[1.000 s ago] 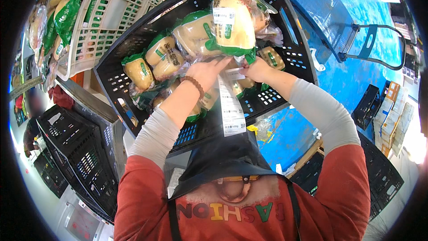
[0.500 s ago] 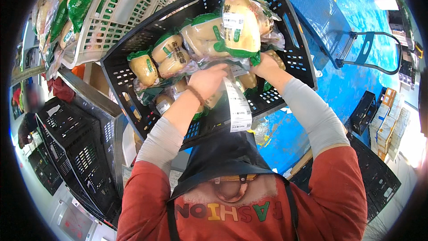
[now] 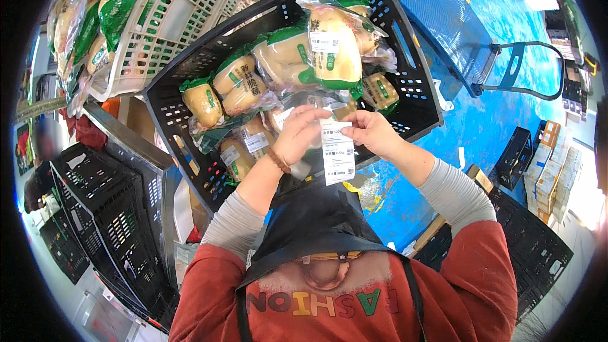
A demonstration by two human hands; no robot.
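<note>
A strip of white printed labels point(image 3: 338, 155) hangs between my hands over the near side of a black crate point(image 3: 278, 16). My right hand point(image 3: 373, 133) pinches the strip's upper right edge between thumb and fingers. On the other side, my left hand point(image 3: 297, 134) is closed at the strip's upper left edge, its fingertips partly hidden. Clear bags of pale, rounded root vegetables with green print fill the crate. One large labelled bag point(image 3: 335, 47) lies on top beyond my hands; another bag point(image 3: 240, 82) lies to the left and a small bag point(image 3: 381, 92) to the right.
A white basket point(image 3: 161, 31) with more bagged vegetables tilts at the upper left. Black crates point(image 3: 101, 196) are stacked left, beside a metal table edge point(image 3: 136, 136). A blue trolley point(image 3: 446, 22) stands far right, with boxes point(image 3: 551, 171) nearer on that side.
My right hand has come back from beside the large bag to pinch the label strip. My left hand has moved slightly nearer to me, and more of the small right-hand bag shows.
</note>
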